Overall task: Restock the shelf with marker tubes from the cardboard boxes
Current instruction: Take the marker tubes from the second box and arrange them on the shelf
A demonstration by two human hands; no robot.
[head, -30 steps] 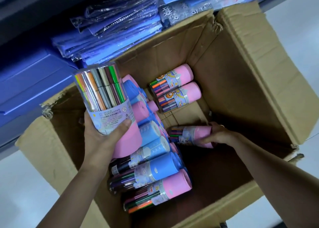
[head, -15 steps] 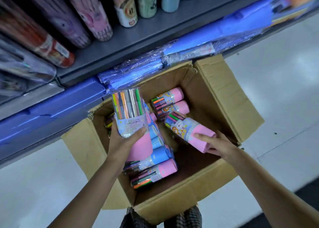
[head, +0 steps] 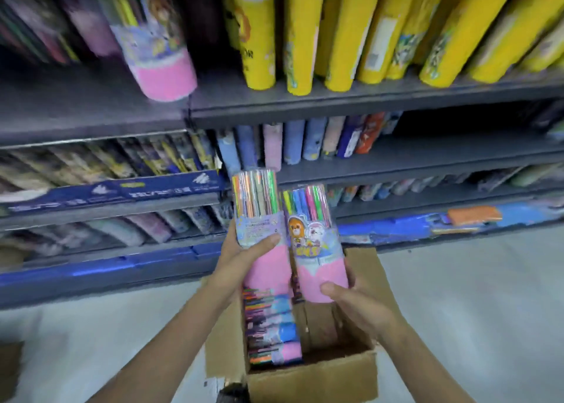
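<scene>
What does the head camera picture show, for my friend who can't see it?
Two hands, the left hand and the right hand, each hold up a clear marker tube with a pink base: the left tube and the right tube, side by side. Below is an open brown cardboard box holding more tubes; behind are grey store shelves with yellow packs.

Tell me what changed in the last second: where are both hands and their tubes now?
The right hand gripped a pink-capped marker tube lying in the cardboard box and lifted it out, upright. It now sits beside the tube in the left hand, both raised toward the shelf. Unchanged: the left hand's grip, and the tubes remaining in the box.
</scene>
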